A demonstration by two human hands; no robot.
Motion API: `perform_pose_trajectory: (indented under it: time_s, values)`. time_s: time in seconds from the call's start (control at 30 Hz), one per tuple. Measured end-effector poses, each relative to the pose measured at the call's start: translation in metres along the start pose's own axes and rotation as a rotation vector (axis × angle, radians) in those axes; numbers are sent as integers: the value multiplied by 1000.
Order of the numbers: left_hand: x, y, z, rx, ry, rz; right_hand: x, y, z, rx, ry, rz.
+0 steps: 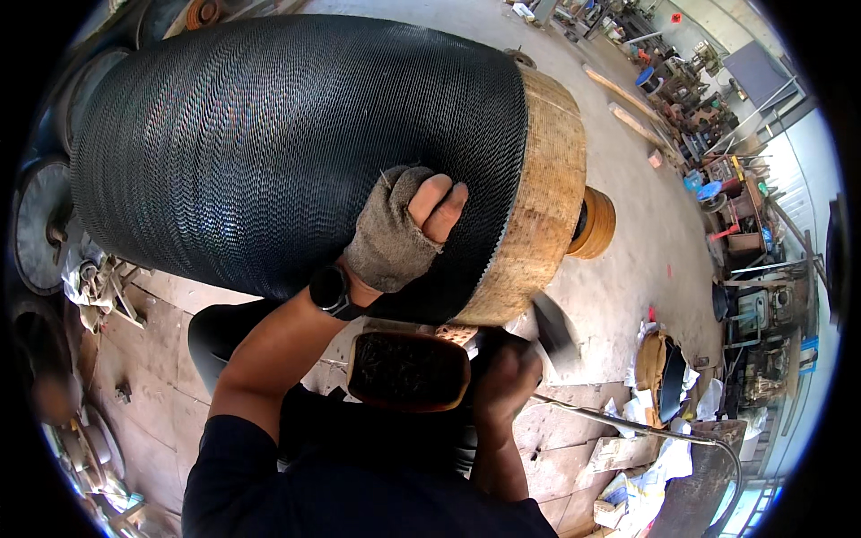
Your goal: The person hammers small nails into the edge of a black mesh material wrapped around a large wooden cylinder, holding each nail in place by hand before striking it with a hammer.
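On the big wire-toothed roller (296, 152), left hand (404, 235) in a grey fingerless glove, fingers pressed flat. Below, right hand (504, 381) clenched round a dark tool (552, 327), grip partly hidden. Brown tray (408, 369) between forearms, contents dark, unclear.

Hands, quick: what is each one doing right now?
Left hand: gloved, open, pressed flat on the black toothed roller.
Right hand: closed on a dark tool below the roller's end.

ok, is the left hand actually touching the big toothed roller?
Touching. The head view shows the left hand, in a fingerless glove, pressed flat on the dark toothed roller near its tan end, no gap under the fingers.
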State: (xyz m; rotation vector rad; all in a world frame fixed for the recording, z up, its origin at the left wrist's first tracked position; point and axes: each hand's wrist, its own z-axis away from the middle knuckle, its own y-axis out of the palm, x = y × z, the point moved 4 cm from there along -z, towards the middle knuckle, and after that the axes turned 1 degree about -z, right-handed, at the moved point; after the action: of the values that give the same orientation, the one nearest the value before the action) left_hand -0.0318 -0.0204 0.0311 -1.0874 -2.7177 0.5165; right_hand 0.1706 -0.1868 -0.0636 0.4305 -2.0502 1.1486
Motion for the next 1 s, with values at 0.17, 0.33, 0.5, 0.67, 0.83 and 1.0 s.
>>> perform_pose_trajectory:
  time_s: [0.17, 0.33, 0.5, 0.67, 0.83, 1.0]
  values:
    - [2, 0, 1, -15, -30, -12, 15, 1, 1, -2, 10, -116]
    - [0, -1, 3, 28, -45, -23, 26, -11, -15, -166, -150, -305]
    - [-1, -6, 3, 38, -66, 1, 36, 1, -34, 18, -74, 53]
    - [-2, -5, -3, 32, -66, 13, 34, -1, -38, -210, -109, 41]
    - [0, -8, 4, 42, -97, 21, 39, 4, -41, -27, -86, 132]
    - [-2, -5, 0, 45, -93, 30, 40, -5, -41, -228, -138, -6]
